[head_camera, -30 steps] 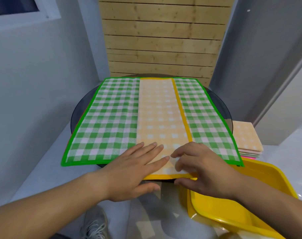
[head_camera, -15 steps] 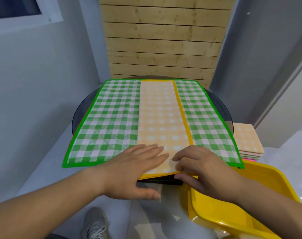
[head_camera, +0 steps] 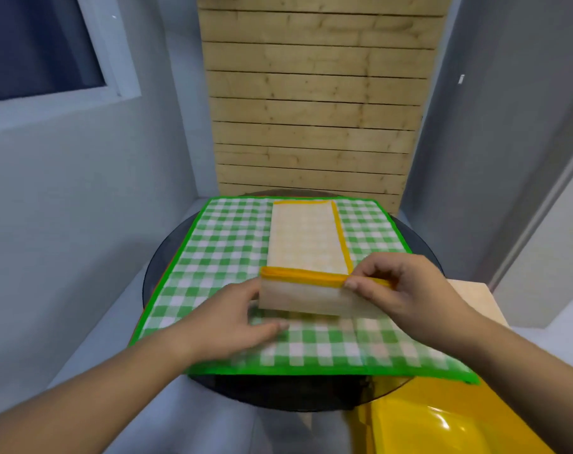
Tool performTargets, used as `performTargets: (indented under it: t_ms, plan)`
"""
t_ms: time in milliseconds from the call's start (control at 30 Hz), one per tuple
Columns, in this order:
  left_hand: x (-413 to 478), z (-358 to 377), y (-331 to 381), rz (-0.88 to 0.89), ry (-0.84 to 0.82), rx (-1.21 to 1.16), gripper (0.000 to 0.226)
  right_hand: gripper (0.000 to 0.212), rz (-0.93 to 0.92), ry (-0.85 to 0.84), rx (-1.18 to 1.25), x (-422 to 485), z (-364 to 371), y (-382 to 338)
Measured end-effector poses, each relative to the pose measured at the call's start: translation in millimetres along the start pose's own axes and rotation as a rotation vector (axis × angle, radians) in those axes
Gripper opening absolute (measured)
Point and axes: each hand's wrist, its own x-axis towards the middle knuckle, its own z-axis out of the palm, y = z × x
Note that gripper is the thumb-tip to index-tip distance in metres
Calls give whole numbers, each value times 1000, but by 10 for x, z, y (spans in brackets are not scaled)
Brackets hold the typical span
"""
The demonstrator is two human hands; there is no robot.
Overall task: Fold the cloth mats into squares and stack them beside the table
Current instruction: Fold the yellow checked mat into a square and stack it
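Yellow mat [head_camera: 306, 244], folded into a narrow strip, lies lengthwise on the green checked mat [head_camera: 226, 250], which covers the round dark table [head_camera: 154, 276]. The strip's near end is raised off the green mat as an upright flap. Right hand [head_camera: 406, 290] pinches the flap's orange top edge between thumb and fingers. Left hand [head_camera: 226, 319] grips the flap's left side, fingers behind it and thumb in front. A stack of folded mats [head_camera: 472, 299] sits right of the table, with a yellow tray [head_camera: 419, 421] nearer the camera.
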Motion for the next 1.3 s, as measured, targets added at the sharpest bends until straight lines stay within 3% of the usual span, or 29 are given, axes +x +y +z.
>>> performTargets:
  t_ms: [167,300,433,500,667,800,867,967,1167,1300]
  plan:
    - [311,-11,-20,-106,175,-370,19,36,150,200,307,352,-49,154]
    - [525,1,-25,-223,202,-472,15,56,353,168,508,436,69,419]
    - [671,15,-45,-334,155,-409,20,36,527,3,389,398,267,625]
    - [734,14,-61,-366,141,-393,39,44,549,-12,315,385,307,701]
    - [863,56,-74,-458,65,-395,22,73,509,54,121,394,313,729]
    - [836,80,-60,-515,-4,-369,24,48,568,-12,23,351,309,720]
    - [782,79,-32,-516,2,-313,41,33,582,-49,-23,336,315,712]
    - [710,92,-8,-476,85,-170,78,30,569,-57,-88,335,357,759]
    - [646,134,47,-446,97,-99,42,29,628,-31,-133,357,422,809]
    - [623,119,37,-474,10,-171,57,29,625,-5,-163,375,420,778]
